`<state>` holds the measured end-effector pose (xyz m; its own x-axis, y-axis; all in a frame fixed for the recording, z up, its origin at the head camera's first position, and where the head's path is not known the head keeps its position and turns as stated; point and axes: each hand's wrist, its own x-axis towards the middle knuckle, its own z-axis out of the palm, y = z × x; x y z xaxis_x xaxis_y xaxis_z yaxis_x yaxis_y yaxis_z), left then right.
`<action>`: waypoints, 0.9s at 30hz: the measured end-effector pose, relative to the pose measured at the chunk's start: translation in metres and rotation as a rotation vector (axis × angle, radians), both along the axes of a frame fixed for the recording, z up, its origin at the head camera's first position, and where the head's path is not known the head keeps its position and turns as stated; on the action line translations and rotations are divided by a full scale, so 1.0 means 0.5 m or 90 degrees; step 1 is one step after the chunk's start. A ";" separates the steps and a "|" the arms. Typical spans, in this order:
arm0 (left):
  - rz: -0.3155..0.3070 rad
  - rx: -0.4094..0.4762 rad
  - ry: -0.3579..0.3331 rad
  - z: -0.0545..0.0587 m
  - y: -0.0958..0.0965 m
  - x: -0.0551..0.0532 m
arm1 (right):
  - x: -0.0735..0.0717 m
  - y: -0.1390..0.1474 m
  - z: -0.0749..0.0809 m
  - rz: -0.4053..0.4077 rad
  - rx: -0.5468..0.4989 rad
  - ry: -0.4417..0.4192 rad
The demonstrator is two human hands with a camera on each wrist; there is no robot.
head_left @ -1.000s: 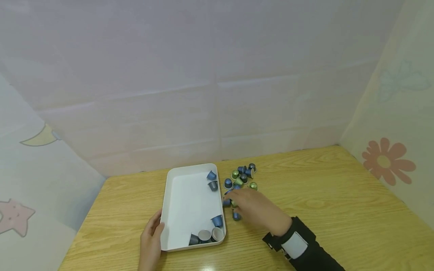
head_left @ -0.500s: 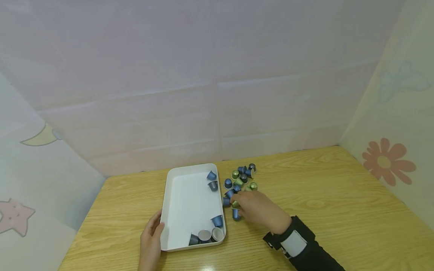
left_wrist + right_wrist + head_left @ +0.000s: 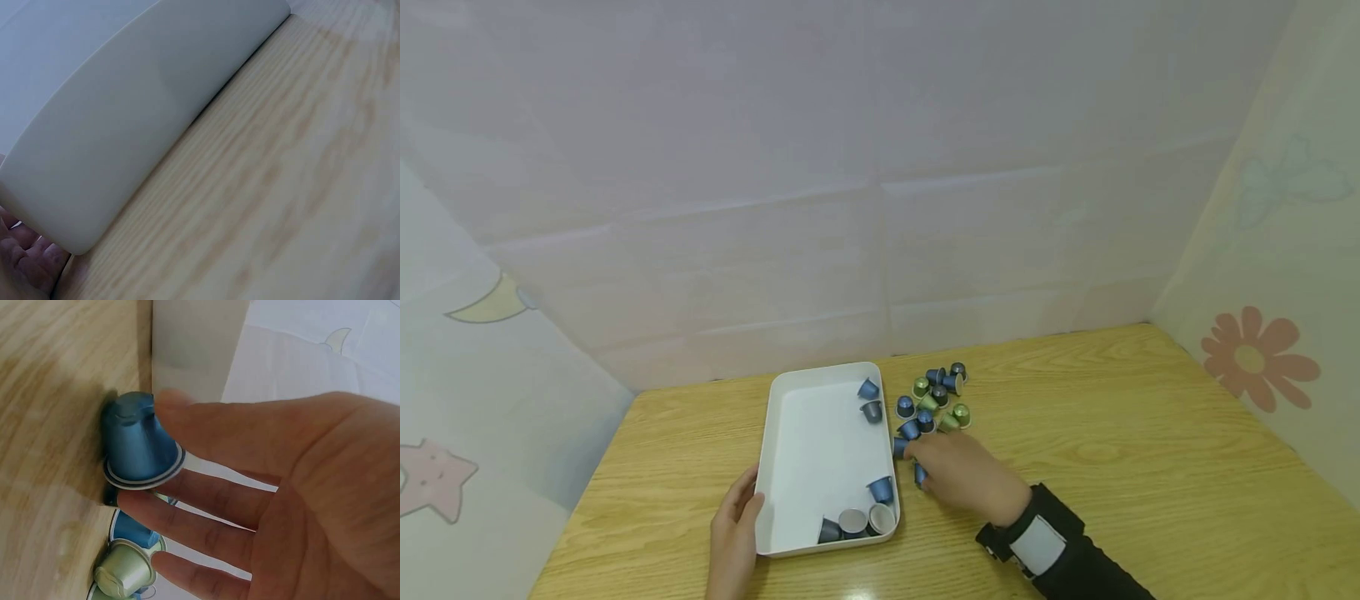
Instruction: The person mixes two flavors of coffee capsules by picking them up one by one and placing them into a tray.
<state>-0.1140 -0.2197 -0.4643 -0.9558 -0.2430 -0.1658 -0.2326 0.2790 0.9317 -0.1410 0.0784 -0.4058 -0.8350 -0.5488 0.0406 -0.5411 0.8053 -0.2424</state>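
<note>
The left hand grips the near-left edge of a white tray, thumb at the rim; in the left wrist view, part of that hand shows at the tray's corner. Beside the tray's right wall, the right hand is low over the table. In the right wrist view, it pinches a blue coffee capsule between thumb and fingers, though part of the contact is hidden behind the capsule. Several blue and grey capsules lie in the tray, among them a blue one and a dark grey one.
Several loose blue, green and dark capsules lie right of the tray, including a green one and a dark one. The wooden table ends at a pale covered wall behind; patterned panels flank it.
The right hand has shifted slightly toward the near side, onto the nearest blue capsule, and uncovered green and blue capsules behind it. The left hand and tray stay put.
</note>
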 end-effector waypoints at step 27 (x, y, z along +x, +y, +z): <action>0.002 0.007 0.019 -0.006 -0.001 0.001 | 0.004 -0.013 -0.011 0.011 0.033 0.068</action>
<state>-0.1137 -0.2201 -0.4671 -0.9596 -0.2439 -0.1399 -0.2054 0.2679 0.9413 -0.1389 0.0722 -0.4114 -0.8174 -0.5672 0.1006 -0.5760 0.8052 -0.1407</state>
